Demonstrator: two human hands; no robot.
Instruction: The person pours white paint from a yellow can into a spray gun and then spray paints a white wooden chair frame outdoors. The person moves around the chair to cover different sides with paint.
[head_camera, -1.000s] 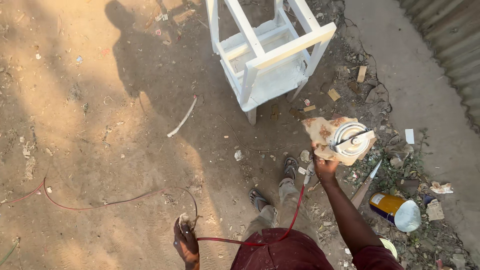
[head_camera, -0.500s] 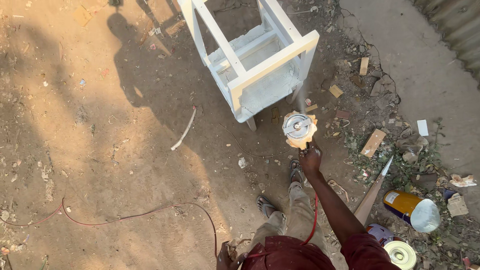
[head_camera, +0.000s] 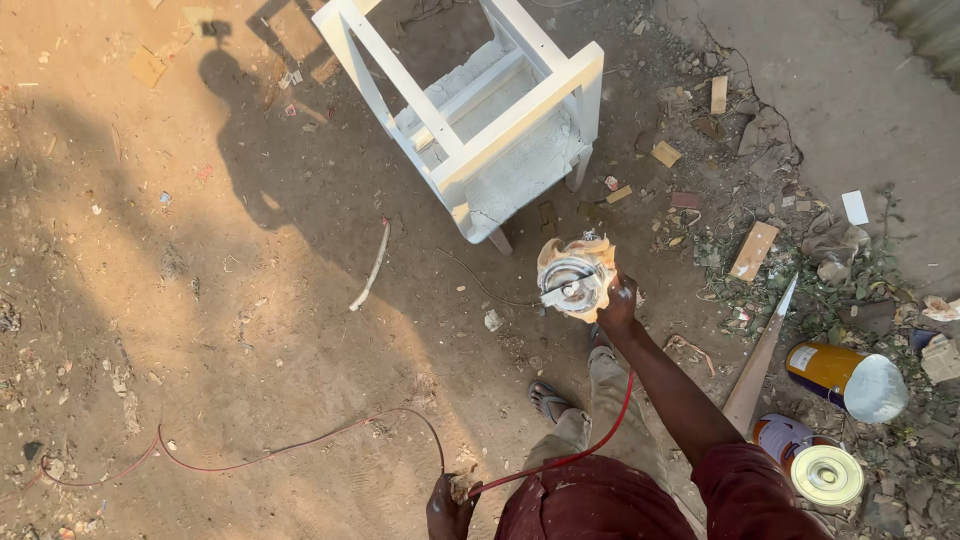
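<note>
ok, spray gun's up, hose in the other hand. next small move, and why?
Probably bring the spray gun forward, closer to the white frame. The right hand holds the gun just short of the frame's near corner. The left hand grips the red hose, which lies slack in a loop on the dirt, so there looks to be enough hose to advance.

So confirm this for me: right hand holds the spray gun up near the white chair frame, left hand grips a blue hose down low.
Not quite. The head view shows the hose in the left hand is red, not blue. The rest stands: the right hand holds the spray gun near the white chair frame.
</note>
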